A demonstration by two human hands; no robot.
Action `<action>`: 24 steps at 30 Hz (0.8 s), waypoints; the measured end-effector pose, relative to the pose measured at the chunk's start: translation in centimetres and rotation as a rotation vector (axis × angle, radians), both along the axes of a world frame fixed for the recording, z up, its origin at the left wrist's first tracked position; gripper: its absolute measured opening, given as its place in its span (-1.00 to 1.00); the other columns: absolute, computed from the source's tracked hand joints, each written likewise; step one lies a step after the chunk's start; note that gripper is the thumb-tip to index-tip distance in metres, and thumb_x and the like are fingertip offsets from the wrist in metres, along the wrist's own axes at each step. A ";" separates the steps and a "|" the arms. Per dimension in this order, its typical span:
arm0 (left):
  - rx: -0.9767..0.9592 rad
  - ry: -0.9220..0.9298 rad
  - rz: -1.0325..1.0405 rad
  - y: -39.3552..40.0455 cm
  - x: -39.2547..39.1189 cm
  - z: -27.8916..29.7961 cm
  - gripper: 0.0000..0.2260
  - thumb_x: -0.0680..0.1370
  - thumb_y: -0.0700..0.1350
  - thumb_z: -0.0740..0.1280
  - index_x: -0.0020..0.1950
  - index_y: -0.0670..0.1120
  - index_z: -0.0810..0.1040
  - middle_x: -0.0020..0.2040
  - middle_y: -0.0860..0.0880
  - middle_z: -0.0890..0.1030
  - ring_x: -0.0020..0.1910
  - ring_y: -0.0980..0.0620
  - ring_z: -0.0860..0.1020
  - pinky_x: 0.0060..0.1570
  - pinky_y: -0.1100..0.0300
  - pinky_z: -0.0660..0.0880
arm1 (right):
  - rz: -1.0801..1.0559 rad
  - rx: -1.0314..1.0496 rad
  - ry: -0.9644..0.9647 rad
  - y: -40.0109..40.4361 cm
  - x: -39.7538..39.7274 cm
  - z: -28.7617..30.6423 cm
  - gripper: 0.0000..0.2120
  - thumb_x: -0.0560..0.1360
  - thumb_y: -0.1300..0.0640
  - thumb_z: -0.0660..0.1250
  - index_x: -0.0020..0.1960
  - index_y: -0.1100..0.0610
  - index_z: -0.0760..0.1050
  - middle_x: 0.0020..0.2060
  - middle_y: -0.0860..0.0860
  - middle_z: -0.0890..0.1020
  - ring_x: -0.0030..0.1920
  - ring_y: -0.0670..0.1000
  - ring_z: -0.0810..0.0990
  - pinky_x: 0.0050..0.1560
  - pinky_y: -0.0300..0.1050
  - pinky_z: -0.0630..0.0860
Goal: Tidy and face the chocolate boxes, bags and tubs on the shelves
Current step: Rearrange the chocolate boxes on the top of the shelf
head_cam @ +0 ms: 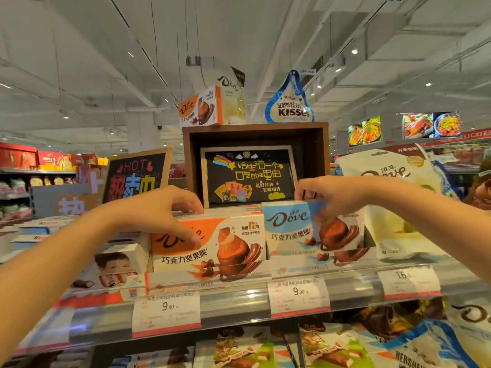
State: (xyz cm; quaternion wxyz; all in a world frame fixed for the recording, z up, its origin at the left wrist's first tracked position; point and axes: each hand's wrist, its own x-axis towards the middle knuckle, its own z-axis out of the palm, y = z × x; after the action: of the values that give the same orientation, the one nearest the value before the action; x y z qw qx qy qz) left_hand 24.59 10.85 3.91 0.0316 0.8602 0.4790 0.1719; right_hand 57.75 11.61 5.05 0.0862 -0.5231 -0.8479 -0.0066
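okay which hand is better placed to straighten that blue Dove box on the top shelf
Right. The right hand already has its grip on the blue Dove box at its top edge. The left hand is busy on the orange Dove box beside it.

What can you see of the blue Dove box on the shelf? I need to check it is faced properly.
The blue Dove box is a cardboard carton with a light-blue panel, brown Dove script, Chinese lettering and a picture of a chocolate piece with nuts. It stands upright on the top shelf, front towards the camera, on the orange Dove box's right, touching or nearly so. The right hand grips its top right corner from above, fingers curled over the edge. A matching box sits below it.
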 end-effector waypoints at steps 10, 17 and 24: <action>0.000 -0.014 0.035 0.2 0.0 -0.2 -0.60 0.22 0.25 0.46 0.01 0.23 0.54 0.05 0.30 0.50 0.08 0.29 0.45 0.09 0.25 0.37 | 0.062 0.104 0.128 2.1 0.1 0.6 -0.91 0.58 0.13 0.21 0.02 0.06 0.49 -0.10 -0.09 0.53 -0.03 -0.10 0.52 -0.18 -0.38 0.39; -0.023 -0.013 0.045 -0.3 0.2 0.0 -0.60 0.30 0.10 0.52 0.07 0.21 0.46 0.06 0.24 0.49 0.01 0.29 0.49 -0.12 0.35 0.47 | -0.008 -0.011 0.084 3.2 -0.4 0.7 -0.83 0.55 0.06 0.26 0.04 0.12 0.55 -0.09 -0.04 0.60 0.03 -0.02 0.57 -0.06 -0.22 0.52; -0.268 0.143 0.131 -0.7 1.2 1.0 -0.57 0.37 0.08 0.48 0.16 0.06 0.42 0.07 0.07 0.53 -0.02 0.09 0.60 -0.10 0.25 0.59 | -0.066 0.000 0.145 4.0 -1.0 -0.6 -0.88 0.59 0.09 0.18 -0.02 0.11 0.45 -0.14 -0.01 0.53 -0.11 -0.06 0.48 -0.16 -0.25 0.40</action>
State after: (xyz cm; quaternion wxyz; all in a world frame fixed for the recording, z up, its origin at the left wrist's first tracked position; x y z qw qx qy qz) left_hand 25.82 10.12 4.95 0.1006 0.8253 0.5536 0.0465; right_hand 56.78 15.60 4.48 0.1474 -0.5499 -0.8216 0.0284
